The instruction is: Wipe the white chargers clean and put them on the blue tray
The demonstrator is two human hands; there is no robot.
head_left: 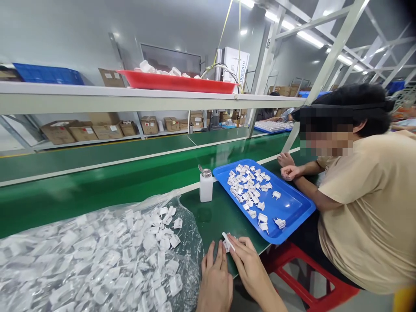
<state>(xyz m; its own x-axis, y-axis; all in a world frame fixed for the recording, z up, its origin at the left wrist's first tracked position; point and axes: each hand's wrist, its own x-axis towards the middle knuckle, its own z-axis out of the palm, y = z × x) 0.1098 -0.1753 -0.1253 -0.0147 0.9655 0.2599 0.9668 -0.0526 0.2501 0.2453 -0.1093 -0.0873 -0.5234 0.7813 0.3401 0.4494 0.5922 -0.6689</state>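
Near the front edge of the green table point(208, 221), my two hands meet around a small white plastic part point(228, 243). My left hand point(215, 275) has its fingertips against the part's left side. Over its top and right side lie the fingers of my right hand point(248, 264), with a white stick-like piece under them. To the left is a clear plastic bag point(191, 225) heaped with white plastic pieces point(113, 260). A blue tray point(294, 208) of white plug parts point(248, 186) lies beyond my hands to the right.
A white bottle point(206, 186) with a metal cap stands left of the tray. At the right, a person in a beige shirt point(367, 195) sits on a red stool point(292, 281). Overhead, a shelf point(97, 97) bears a red tray point(178, 82).
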